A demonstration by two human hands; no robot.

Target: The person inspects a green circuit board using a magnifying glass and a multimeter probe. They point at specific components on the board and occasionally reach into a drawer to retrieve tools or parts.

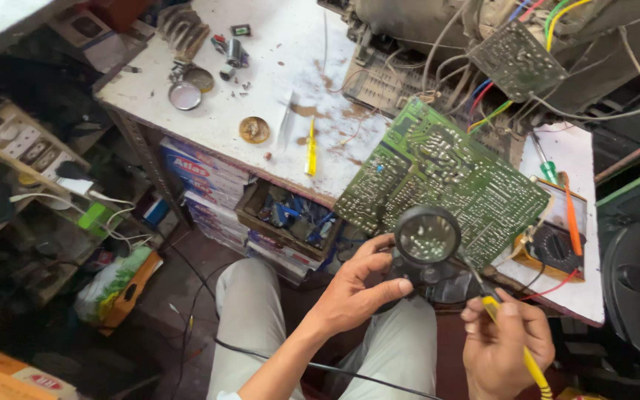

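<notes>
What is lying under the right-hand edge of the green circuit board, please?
An orange-cased meter with a round dial lies on the white table, partly beneath the green circuit board. Its left part is covered, so the rest of its face cannot be seen.

Two circuit boards (442, 178) (516, 59), one magnifying glass (427, 237), one multimeter (553, 244), two round tins (184, 95) (254, 130), one yellow screwdriver (310, 148).

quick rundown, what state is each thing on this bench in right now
left hand: shut on magnifier
magnifier: held up over the board's edge
right hand: shut on yellow-handled tool
yellow-handled tool: tip raised toward the board
circuit board: solder side up, tilted, wires attached
multimeter: lying flat
yellow screwdriver: lying loose
drawer: open
</notes>
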